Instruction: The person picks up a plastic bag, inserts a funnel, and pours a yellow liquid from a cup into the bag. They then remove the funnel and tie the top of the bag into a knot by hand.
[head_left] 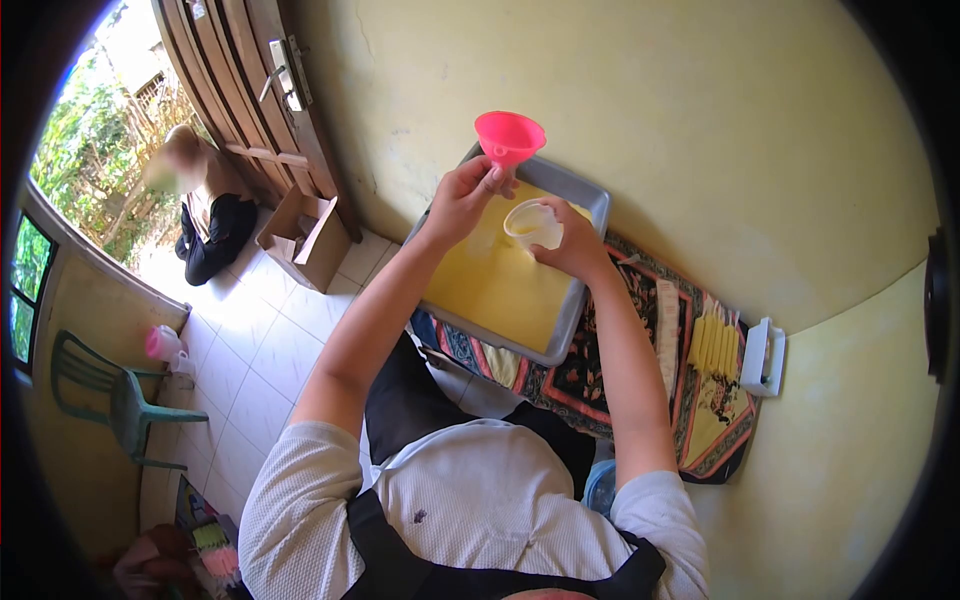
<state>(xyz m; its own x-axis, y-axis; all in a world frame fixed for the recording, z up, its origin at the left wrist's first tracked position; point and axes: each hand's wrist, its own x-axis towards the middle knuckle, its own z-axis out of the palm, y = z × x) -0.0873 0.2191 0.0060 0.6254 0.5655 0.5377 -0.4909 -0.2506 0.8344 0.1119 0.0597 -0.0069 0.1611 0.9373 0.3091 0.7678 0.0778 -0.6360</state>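
Note:
A bright pink funnel [510,138] is pinched at its spout by my left hand [468,203], its wide mouth turned up. Close to it on the right, my right hand [577,243] is wrapped around a pale translucent cup [535,222], which is tilted with its mouth toward the left. Both hands are above a large grey tray [600,205]. Yellow liquid [495,295] covers the tray's bottom. The tip of the funnel's spout is hidden by my fingers.
The tray rests on a patterned cloth [625,325]. Farther right lie several slim yellow packets [714,345] beside a white device [764,357]. A person [215,210] sits in the doorway near a cardboard box [305,238]. A green chair [130,405] stands at the left.

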